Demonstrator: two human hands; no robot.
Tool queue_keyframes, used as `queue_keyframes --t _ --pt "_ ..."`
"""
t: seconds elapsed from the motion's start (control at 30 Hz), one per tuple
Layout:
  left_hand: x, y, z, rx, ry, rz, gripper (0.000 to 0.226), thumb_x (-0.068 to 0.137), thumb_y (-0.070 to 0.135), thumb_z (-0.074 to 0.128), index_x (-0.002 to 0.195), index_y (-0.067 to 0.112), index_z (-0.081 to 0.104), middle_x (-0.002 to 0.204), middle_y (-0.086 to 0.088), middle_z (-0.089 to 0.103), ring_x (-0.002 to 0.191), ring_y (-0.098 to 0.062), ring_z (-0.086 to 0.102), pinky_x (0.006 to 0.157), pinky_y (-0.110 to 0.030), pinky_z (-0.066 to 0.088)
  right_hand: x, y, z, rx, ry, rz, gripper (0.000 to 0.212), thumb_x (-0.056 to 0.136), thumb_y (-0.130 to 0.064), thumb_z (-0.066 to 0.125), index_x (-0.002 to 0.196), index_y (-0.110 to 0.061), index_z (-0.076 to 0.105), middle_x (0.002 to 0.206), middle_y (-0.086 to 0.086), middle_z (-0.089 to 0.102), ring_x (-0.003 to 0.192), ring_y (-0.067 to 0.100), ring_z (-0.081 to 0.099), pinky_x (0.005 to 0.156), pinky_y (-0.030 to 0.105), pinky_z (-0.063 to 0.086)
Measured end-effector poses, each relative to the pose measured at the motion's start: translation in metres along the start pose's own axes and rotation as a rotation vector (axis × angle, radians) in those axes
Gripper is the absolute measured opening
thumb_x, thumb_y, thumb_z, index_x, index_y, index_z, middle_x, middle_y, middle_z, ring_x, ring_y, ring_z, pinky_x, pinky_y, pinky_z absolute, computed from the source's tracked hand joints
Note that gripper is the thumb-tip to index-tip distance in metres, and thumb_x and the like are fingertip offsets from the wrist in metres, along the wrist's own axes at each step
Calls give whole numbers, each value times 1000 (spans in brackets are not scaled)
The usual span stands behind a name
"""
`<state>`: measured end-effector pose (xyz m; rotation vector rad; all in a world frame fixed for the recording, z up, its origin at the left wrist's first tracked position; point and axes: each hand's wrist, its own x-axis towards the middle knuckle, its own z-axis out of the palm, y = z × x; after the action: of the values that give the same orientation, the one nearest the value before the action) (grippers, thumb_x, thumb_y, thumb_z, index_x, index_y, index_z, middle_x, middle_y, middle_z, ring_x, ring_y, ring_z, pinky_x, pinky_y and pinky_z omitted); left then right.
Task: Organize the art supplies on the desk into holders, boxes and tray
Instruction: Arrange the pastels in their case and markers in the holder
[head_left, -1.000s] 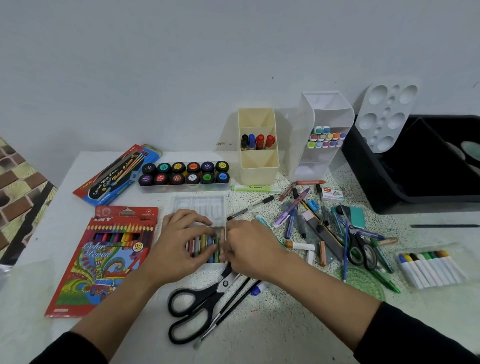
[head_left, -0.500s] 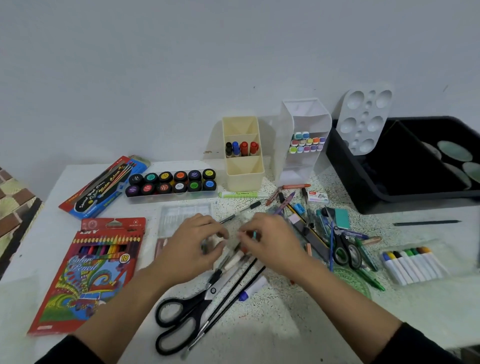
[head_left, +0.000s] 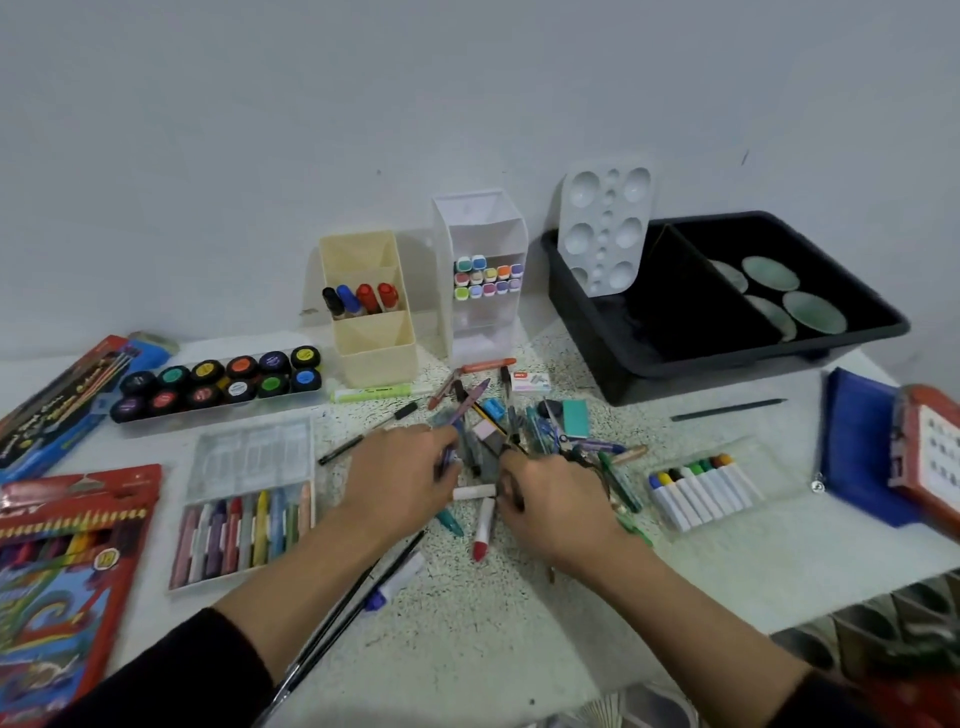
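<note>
Cream holder (head_left: 374, 338) at the back of the desk (head_left: 519, 649): four markers (head_left: 361, 299) stand in its middle compartment, caps black, blue, red, red. White holder (head_left: 485, 322) just beside it: pastel-capped markers (head_left: 488, 278) stacked in the middle tier. Black tray (head_left: 649, 358) to the right has two compartments: a white palette (head_left: 605, 228) leans in the left one, pale green dishes (head_left: 789, 296) lie in the right one. Paint pots (head_left: 218, 382) sit in two rows in a clear trough. The clear crayon box (head_left: 249, 452) lies open, crayons (head_left: 244, 530) side by side in its near half. A clear case (head_left: 779, 483) holds white-barrelled markers (head_left: 701, 488). Loose pens (head_left: 498, 431) are piled mid-desk, in no container. Left hand (head_left: 400, 483): fingers curled, pinching a bluish pen (head_left: 449, 457) at the pile's edge. Right hand (head_left: 556, 504): fingers curled down into the pile; cannot tell what they grip, the frame is blurred.
</note>
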<state>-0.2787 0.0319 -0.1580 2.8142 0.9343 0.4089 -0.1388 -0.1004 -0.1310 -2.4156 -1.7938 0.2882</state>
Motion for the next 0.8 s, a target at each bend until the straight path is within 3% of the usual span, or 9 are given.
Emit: queue_keyframes --t 0.1,0.2,0.37,0.43,0.5,0.6,0.67,0.73,0.8 --pt "2 6 1 13 7 -40 15 90 44 62 95 31 62 77 10 65 64 -14 62 56 -27 47 -2 0 6 26 10 -54 11 95 -26 50 103 -19 54 88 6 62 72 31 62 57 37 51" --pt "4 9 2 33 7 -67 14 88 43 65 93 31 59 77 10 63 63 -15 60 55 -28 49 0 1 6 31 19 -77 12 94 -26 53 102 -18 56 83 4 63 69 30 62 55 36 51" --pt "4 11 -7 -38 -5 -112 17 87 33 58 104 31 60 75 7 61 65 -17 58 56 -32 51 3 1 6 76 42 -75 11 90 -28 58 94 -21 50 75 -1 58 65 23 59 59 36 54" --pt "1 9 -15 -144 -3 -138 19 88 30 59 107 32 61 74 9 61 64 -13 59 58 -32 52 5 -2 6 152 74 -76 19 90 -29 60 89 -25 41 67 -7 52 58 16 54 51 30 46" --pt "-5 2 -25 -302 14 -170 24 89 23 64 110 33 63 72 11 62 58 -6 58 57 -31 53 10 -8 6 289 81 -66 21 92 -30 65 91 -26 44 63 -9 53 54 8 52 47 22 38" --pt "-20 -17 -39 -449 75 -207 35 89 10 67 118 29 65 73 11 62 58 -9 60 53 -14 46 21 -21 7 473 81 -77 14 91 -34 61 99 -24 55 70 -4 62 61 14 61 56 36 55" --pt "-31 -35 -44 -485 88 -254 36 92 7 66 122 27 64 77 10 62 60 -8 60 54 -11 44 29 -33 9 575 76 -99 9 92 -30 59 100 -26 57 74 -2 65 61 15 63 57 39 58" --pt "-44 -54 -48 -523 112 -327 36 94 10 66 126 26 64 81 9 64 60 -10 60 58 -11 45 38 -49 10 667 75 -130 10 94 -18 63 101 -23 59 75 -4 66 60 7 62 55 27 56" --pt "-58 -72 -53 -586 133 -393 39 94 11 67 128 27 63 84 6 66 61 -10 63 60 -12 47 46 -66 10 734 68 -135 13 94 -12 64 100 -23 60 72 -5 64 58 2 59 53 15 46"
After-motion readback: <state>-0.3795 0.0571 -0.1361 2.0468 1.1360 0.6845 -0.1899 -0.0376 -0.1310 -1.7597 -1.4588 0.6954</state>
